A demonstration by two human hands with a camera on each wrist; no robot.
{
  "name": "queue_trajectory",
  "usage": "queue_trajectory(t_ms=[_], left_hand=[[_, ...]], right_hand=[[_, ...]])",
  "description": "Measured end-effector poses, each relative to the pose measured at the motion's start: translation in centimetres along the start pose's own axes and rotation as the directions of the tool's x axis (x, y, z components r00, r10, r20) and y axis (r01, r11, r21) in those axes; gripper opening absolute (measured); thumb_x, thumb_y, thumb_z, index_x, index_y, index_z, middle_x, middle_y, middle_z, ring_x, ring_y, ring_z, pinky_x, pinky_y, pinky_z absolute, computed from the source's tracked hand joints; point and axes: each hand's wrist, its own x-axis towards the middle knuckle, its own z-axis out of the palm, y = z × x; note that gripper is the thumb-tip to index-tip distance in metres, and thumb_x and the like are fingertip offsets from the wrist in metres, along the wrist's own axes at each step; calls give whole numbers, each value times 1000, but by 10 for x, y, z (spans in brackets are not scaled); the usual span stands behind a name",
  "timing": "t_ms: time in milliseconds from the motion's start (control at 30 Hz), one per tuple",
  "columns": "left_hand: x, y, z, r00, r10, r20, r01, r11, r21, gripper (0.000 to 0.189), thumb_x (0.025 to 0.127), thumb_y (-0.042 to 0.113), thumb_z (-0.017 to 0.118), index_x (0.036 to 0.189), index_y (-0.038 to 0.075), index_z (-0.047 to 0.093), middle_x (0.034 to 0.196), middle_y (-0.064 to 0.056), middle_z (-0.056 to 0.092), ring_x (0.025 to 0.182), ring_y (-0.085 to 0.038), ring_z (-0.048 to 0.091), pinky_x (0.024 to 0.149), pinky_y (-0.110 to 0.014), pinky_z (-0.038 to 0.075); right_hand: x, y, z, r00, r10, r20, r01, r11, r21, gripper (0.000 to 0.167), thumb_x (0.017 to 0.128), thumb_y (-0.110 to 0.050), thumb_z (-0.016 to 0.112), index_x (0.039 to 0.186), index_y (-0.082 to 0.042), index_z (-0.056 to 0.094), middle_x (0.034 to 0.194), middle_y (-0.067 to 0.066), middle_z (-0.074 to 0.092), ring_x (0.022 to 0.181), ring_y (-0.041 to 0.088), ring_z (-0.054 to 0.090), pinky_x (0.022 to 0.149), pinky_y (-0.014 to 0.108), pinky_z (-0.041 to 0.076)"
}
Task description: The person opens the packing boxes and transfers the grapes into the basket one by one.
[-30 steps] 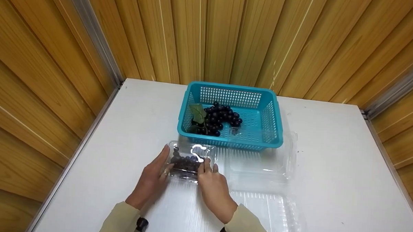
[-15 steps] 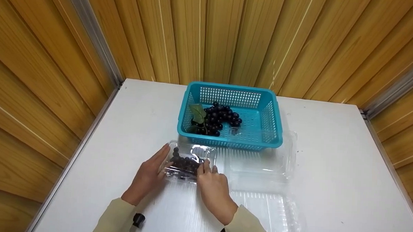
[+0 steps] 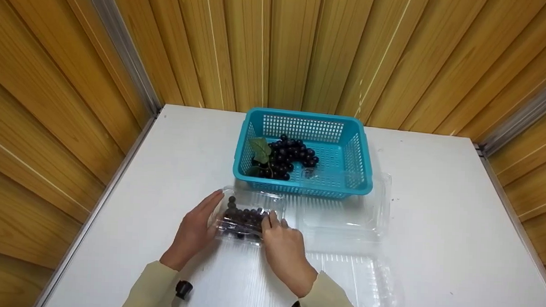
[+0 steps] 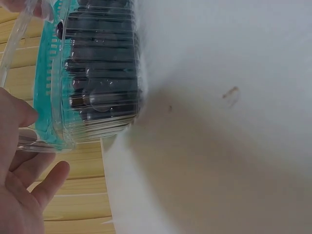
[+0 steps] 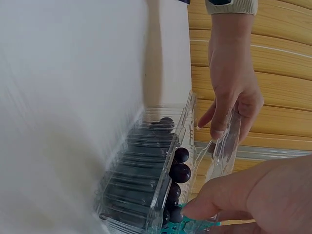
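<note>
A clear plastic clamshell box (image 3: 240, 238) with dark grapes (image 5: 179, 172) in it sits on the white table, in front of a teal basket (image 3: 302, 191). Its lid (image 5: 225, 151) stands partly raised above the grapes. My left hand (image 3: 194, 228) pinches the lid's left side, as the right wrist view shows. On the right side, my right hand (image 3: 284, 249) holds the lid with its thumb close to the grapes and fingers behind the plastic. The left wrist view shows the ribbed front wall with the grapes (image 4: 100, 68) behind it.
The basket holds a bunch of dark grapes (image 3: 291, 154) with a green leaf (image 3: 260, 149). To the right lies another clear plastic container, spread open (image 3: 343, 215), its upper part against the basket. Wood-patterned walls (image 3: 285, 49) border the white table (image 3: 443, 214).
The lid has tilted up off the box front, and more of the front wall shows. My left hand has shifted slightly left, its thumb no longer visible at the front. The right hand has barely moved.
</note>
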Motion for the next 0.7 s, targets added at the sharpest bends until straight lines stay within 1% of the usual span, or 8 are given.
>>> queue_trajectory(t_ms=[133, 300, 400, 567, 700], left_hand=[[1, 2, 1, 999, -35, 14, 35, 999, -9, 55, 89, 7, 68, 140, 7, 49, 144, -6, 51, 127, -24, 55, 98, -35, 49], [3, 4, 1, 998, -55, 25, 55, 998, -10, 51, 91, 8, 65, 140, 10, 50, 144, -5, 50, 128, -23, 55, 98, -35, 50], [4, 4, 1, 999, -48, 17, 49, 999, -13, 49, 91, 8, 64, 138, 9, 52, 143, -6, 51, 127, -24, 56, 97, -36, 51], [5, 3, 2, 999, -34, 5, 34, 999, -21, 48, 91, 7, 64, 137, 9, 53, 143, -6, 52, 126, -24, 56, 96, -37, 51], [6, 4, 2, 999, -40, 10, 40, 999, -19, 48, 91, 7, 64, 138, 9, 53, 144, -4, 51, 127, -23, 55, 96, -37, 51]], right_hand=[[0, 1, -2, 1000, 14, 25, -14, 1000, 27, 31, 78, -4, 73, 108, -9, 72, 117, 10, 70, 89, 25, 72, 42, 34, 47], [1, 3, -7, 997, 40, 60, -45, 996, 74, 33, 78, -6, 74, 111, -11, 72, 123, 10, 68, 95, 26, 71, 44, 34, 48], [2, 5, -10, 997, 45, 57, -51, 993, 110, 34, 77, -7, 76, 111, -11, 71, 123, 11, 67, 96, 26, 71, 47, 35, 51], [2, 9, -12, 998, 47, 41, -53, 987, 153, 39, 75, -6, 77, 112, -10, 69, 124, 11, 65, 93, 25, 68, 48, 35, 51], [0, 12, -13, 998, 56, 21, -59, 983, 176, 41, 75, -5, 76, 115, -9, 68, 126, 13, 64, 98, 26, 68, 51, 36, 53]])
